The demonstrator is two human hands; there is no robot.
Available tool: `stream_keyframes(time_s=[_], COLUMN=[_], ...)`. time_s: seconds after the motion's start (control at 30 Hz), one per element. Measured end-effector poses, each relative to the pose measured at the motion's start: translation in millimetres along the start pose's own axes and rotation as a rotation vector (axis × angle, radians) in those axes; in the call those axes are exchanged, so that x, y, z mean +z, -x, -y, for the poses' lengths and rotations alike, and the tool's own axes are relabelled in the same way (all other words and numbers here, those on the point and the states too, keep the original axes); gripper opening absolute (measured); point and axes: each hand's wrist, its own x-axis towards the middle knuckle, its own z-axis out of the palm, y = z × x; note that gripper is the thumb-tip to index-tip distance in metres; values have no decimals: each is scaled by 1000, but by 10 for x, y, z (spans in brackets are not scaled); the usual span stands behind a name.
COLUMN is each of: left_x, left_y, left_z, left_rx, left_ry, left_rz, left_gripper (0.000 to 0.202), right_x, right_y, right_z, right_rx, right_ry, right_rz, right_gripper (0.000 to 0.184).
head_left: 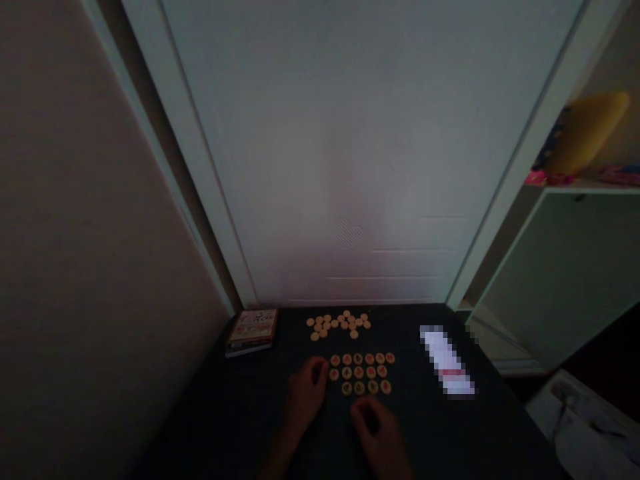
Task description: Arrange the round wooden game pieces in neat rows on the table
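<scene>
A: Hands?
B: Left hand (307,393) is at the left end of the xiangqi pieces (363,373), fingers (320,371) curled narrow; can't tell if holding one. Right hand (375,427) is just near the rows, fingers curled, nothing visible.
A: Other pieces?
B: Loose cluster (339,325) farther on the tabletop (475,427). Rows are tight: approach from the edge.

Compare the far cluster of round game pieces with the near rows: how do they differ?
The far cluster is a loose touching heap; the near rows are three spaced lines. The far cluster's faces look plain; the near rows show red and dark marks. Both are round tan discs.
</scene>
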Motion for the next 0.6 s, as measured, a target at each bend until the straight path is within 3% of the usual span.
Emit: stream_keyframes(time_s=[0.33, 0.6], left_x=[9, -140], left_y=[6, -470], left_z=[17, 182], left_rx=[72, 118], left_ry=[-38, -138], left_rz=[-5, -133], left_gripper=[18, 23], right_x=[-8, -3], right_y=[6, -5], right_z=[-18, -5], right_rx=[-17, 4], right_ry=[1, 12], right_rz=[1, 1], right_gripper=[35, 39])
